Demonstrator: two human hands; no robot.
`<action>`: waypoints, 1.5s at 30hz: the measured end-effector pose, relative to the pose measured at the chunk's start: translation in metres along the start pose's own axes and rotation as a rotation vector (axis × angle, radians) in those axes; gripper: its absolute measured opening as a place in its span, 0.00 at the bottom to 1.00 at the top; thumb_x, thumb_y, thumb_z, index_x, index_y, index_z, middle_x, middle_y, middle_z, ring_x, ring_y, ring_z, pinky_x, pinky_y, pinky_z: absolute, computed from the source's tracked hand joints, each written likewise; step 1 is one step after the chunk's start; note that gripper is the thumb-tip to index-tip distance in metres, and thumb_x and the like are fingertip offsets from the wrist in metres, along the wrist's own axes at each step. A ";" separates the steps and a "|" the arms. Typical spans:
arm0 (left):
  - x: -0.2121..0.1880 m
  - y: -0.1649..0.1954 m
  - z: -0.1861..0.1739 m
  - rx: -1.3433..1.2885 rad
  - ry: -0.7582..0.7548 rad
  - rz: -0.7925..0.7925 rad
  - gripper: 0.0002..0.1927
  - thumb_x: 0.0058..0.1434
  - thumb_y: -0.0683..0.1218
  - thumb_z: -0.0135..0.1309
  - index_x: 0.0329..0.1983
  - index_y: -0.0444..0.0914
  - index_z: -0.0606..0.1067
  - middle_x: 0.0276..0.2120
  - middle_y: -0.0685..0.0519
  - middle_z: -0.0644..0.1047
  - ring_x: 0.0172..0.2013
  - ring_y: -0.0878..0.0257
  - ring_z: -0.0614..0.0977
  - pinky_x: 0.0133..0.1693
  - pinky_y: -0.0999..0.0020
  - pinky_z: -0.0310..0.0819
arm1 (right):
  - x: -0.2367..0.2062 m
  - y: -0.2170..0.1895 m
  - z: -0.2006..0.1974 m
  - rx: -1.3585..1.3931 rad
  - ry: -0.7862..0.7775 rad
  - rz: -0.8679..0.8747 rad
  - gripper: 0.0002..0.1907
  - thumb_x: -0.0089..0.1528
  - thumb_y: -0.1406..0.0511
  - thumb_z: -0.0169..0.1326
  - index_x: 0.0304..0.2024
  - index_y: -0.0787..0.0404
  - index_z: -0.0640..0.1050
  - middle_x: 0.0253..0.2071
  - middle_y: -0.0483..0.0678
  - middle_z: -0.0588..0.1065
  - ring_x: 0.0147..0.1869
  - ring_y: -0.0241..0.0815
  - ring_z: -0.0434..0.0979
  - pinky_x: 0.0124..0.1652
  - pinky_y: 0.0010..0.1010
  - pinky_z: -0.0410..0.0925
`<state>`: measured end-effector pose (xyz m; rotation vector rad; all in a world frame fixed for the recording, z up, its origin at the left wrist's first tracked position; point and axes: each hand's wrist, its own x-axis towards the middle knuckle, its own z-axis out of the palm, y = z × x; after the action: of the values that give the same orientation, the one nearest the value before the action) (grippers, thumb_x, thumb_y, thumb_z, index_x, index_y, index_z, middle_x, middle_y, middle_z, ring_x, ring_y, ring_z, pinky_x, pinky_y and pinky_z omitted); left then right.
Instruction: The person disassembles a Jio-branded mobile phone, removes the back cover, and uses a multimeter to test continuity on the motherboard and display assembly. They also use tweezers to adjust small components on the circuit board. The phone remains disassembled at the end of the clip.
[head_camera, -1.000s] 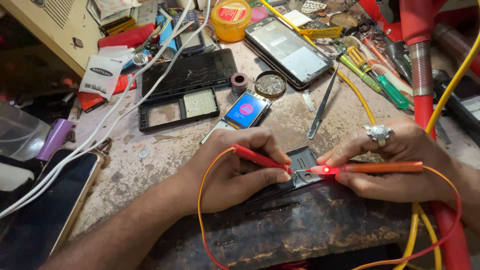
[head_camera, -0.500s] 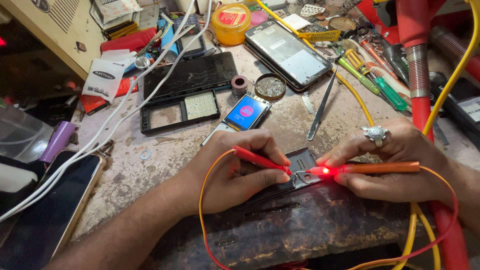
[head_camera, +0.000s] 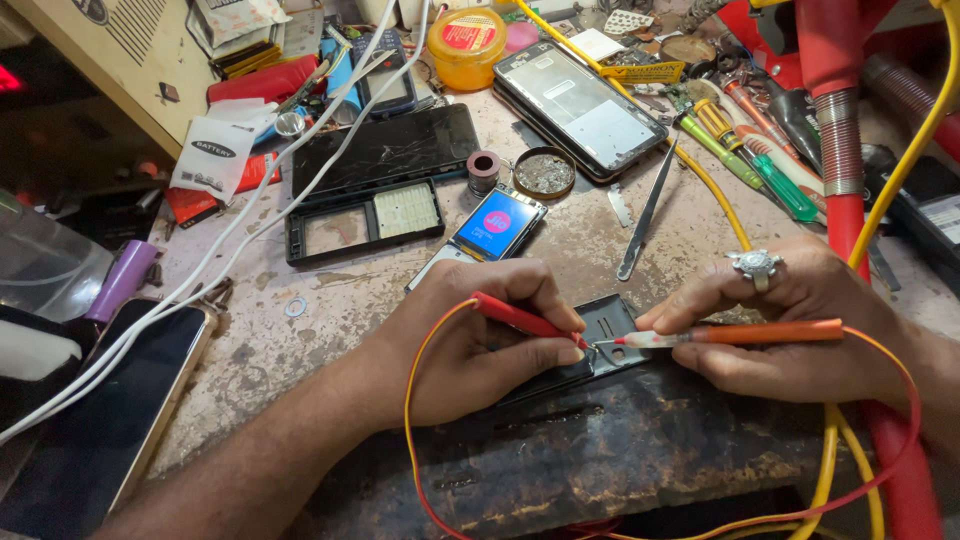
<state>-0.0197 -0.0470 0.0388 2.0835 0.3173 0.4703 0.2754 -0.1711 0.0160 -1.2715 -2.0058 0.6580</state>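
My left hand (head_camera: 470, 345) pinches a red test probe (head_camera: 520, 319) whose tip meets a small dark phone part (head_camera: 610, 335) lying on a worn dark block (head_camera: 640, 450). My right hand (head_camera: 790, 320), with a silver ring, holds an orange probe (head_camera: 750, 333) pointing left at the same spot on the part. Both tips nearly touch. Orange wires (head_camera: 415, 420) trail from the probes toward the table's front. A small phone with a lit blue screen (head_camera: 495, 222) lies just beyond my left hand.
The bench is crowded: a black phone frame (head_camera: 365, 220), a cracked dark panel (head_camera: 385, 150), a phone shell (head_camera: 575, 105), tweezers (head_camera: 645, 210), screwdrivers (head_camera: 760, 165), a solder tin (head_camera: 543, 173), white cables (head_camera: 250, 225), a red hose (head_camera: 835, 120), a dark phone (head_camera: 100, 420) at left.
The red glow at the orange probe's tip has gone out. Both hands keep the probes on the part in nearly the same place.
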 end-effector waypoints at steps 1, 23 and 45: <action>0.000 0.000 0.000 -0.005 -0.001 0.004 0.07 0.60 0.45 0.64 0.37 0.37 0.79 0.35 0.56 0.86 0.35 0.72 0.86 0.37 0.75 0.81 | 0.000 0.000 0.000 0.010 -0.002 -0.001 0.12 0.55 0.71 0.65 0.42 0.57 0.86 0.43 0.45 0.84 0.45 0.31 0.87 0.44 0.23 0.78; 0.003 -0.006 0.001 -0.102 0.051 0.008 0.07 0.61 0.44 0.64 0.37 0.36 0.79 0.35 0.54 0.85 0.37 0.72 0.85 0.40 0.74 0.81 | -0.002 0.003 -0.004 0.053 -0.060 0.056 0.13 0.55 0.71 0.64 0.43 0.58 0.87 0.44 0.45 0.85 0.43 0.28 0.88 0.40 0.20 0.79; 0.002 -0.010 0.000 -0.113 0.038 0.032 0.07 0.60 0.42 0.64 0.35 0.36 0.77 0.38 0.52 0.85 0.41 0.68 0.87 0.44 0.72 0.83 | 0.003 -0.002 -0.001 -0.025 -0.056 0.035 0.13 0.54 0.69 0.65 0.42 0.54 0.87 0.42 0.41 0.85 0.39 0.27 0.84 0.37 0.18 0.79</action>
<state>-0.0186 -0.0410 0.0304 1.9739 0.2737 0.5356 0.2746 -0.1684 0.0189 -1.3188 -2.0468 0.6946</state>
